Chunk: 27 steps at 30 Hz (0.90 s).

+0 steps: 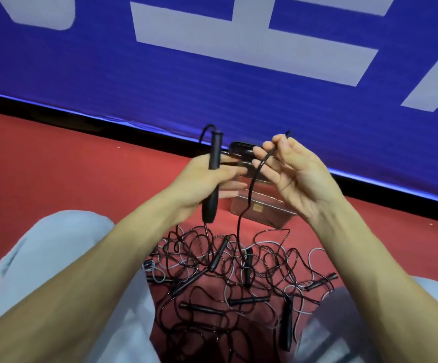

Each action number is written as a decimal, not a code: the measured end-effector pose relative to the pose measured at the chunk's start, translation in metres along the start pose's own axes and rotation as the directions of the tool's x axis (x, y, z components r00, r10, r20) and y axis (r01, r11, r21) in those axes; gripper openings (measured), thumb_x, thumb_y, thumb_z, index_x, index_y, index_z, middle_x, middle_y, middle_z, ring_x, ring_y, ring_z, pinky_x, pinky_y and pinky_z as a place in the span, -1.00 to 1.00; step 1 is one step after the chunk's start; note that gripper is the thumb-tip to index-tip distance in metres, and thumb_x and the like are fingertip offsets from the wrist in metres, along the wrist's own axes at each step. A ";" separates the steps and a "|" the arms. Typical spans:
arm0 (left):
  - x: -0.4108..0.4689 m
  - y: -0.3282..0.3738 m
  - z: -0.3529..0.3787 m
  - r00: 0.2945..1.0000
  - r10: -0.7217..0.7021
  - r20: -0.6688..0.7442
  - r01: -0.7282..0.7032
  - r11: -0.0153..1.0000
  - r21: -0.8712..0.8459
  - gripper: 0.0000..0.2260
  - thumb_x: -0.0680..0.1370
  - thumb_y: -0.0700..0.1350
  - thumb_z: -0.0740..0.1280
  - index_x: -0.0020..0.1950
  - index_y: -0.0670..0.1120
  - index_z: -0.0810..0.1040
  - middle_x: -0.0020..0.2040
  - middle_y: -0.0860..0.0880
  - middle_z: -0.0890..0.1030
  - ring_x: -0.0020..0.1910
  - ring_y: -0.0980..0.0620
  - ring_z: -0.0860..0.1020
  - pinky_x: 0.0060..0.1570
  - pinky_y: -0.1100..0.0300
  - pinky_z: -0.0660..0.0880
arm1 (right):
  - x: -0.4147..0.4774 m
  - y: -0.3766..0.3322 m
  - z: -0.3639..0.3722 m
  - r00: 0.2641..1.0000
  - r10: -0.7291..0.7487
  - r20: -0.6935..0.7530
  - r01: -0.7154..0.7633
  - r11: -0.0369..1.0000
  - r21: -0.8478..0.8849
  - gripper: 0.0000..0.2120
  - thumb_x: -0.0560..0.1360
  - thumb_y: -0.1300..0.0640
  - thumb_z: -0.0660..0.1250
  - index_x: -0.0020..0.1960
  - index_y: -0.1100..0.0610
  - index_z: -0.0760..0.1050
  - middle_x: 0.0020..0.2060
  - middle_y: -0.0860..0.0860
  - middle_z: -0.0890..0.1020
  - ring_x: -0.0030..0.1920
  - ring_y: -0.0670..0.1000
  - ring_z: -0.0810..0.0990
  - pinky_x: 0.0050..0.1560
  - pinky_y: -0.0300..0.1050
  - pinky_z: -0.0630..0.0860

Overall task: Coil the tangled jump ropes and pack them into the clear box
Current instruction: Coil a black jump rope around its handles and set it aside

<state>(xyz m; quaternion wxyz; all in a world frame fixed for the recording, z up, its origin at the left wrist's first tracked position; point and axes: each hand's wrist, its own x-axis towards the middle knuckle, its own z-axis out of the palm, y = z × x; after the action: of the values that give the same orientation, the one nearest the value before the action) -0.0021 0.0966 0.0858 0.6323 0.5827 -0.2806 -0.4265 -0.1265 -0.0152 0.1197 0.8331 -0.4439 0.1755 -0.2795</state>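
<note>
A tangle of black and grey jump ropes (239, 271) with several black handles lies on the red floor between my knees. My left hand (202, 184) grips two black handles (214, 153), one pointing up and one down. My right hand (291, 174) pinches a black rope (249, 189) between thumb and fingers; the rope hangs down into the tangle. The clear box (262, 208) stands on the floor just beyond my hands, partly hidden by them, with something dark at its far end.
A blue banner wall (212, 74) with white lettering rises close behind the box, with a black strip at its base. My knees in light grey trousers (55, 258) flank the rope pile. Red floor (81, 166) stretches to the left.
</note>
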 end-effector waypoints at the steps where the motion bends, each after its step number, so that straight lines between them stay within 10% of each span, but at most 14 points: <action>1: -0.001 -0.007 0.005 0.998 -0.028 0.054 0.020 0.990 0.137 -0.80 0.60 -0.30 0.31 0.19 -0.11 0.58 0.10 -0.12 0.67 0.00 -0.01 0.69 0.05 0.15 0.62 | 0.002 0.000 -0.002 0.999 -0.002 -0.051 0.005 0.998 0.064 -0.83 0.61 0.24 0.16 -0.12 0.21 0.46 -0.33 0.04 0.64 -0.21 0.02 0.71 -0.25 -0.15 0.62; 7: -0.006 -0.031 0.029 0.970 -0.071 0.232 -0.026 0.921 0.389 -0.77 0.59 -0.22 0.36 0.07 0.12 0.61 0.12 0.00 0.66 0.14 0.01 0.61 0.22 0.07 0.55 | 0.012 -0.002 -0.022 0.961 0.101 -0.259 0.015 0.911 0.413 -0.89 0.60 0.32 0.21 -0.07 0.34 0.46 -0.07 0.27 0.58 -0.29 0.15 0.71 -0.36 -0.03 0.63; 11: -0.006 -0.032 0.032 0.984 -0.018 0.177 -0.046 0.934 0.353 -0.92 0.60 -0.21 0.34 -0.04 -0.08 0.61 -0.03 -0.09 0.71 -0.02 -0.04 0.68 0.08 0.08 0.62 | 0.014 -0.003 -0.030 0.958 0.105 -0.268 0.010 0.918 0.397 -0.82 0.62 0.23 0.20 -0.06 0.34 0.46 -0.14 0.27 0.61 -0.23 0.19 0.71 -0.23 0.04 0.67; 20: 0.001 -0.019 0.026 0.989 0.020 -0.150 -0.051 0.977 -0.206 -0.96 0.59 -0.25 0.33 -0.01 -0.16 0.57 -0.06 -0.19 0.69 -0.16 -0.12 0.70 -0.09 0.14 0.65 | 0.014 0.015 -0.032 0.962 0.150 -0.230 -0.230 0.899 -0.374 -0.50 0.67 -0.12 -0.02 0.01 0.19 0.56 -0.05 0.17 0.69 -0.07 0.15 0.68 0.09 0.07 0.58; 27: -0.002 0.010 0.005 0.987 -0.057 -0.147 -0.071 0.675 -0.735 -0.93 0.63 -0.22 0.26 -0.04 -0.16 0.49 -0.12 -0.11 0.71 -0.15 -0.06 0.71 -0.26 0.19 0.64 | 0.010 0.034 -0.022 0.931 0.364 0.024 -0.226 0.628 -0.745 -0.26 0.54 -0.38 -0.15 0.03 0.08 0.65 0.00 -0.06 0.71 0.12 -0.04 0.63 0.21 -0.08 0.44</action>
<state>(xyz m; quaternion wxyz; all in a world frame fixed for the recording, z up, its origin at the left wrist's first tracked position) -0.0057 0.0954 0.0968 0.8353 0.3088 -0.0361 -0.4534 -0.1204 -0.0201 0.0785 0.6321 -0.7263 0.2698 -0.0058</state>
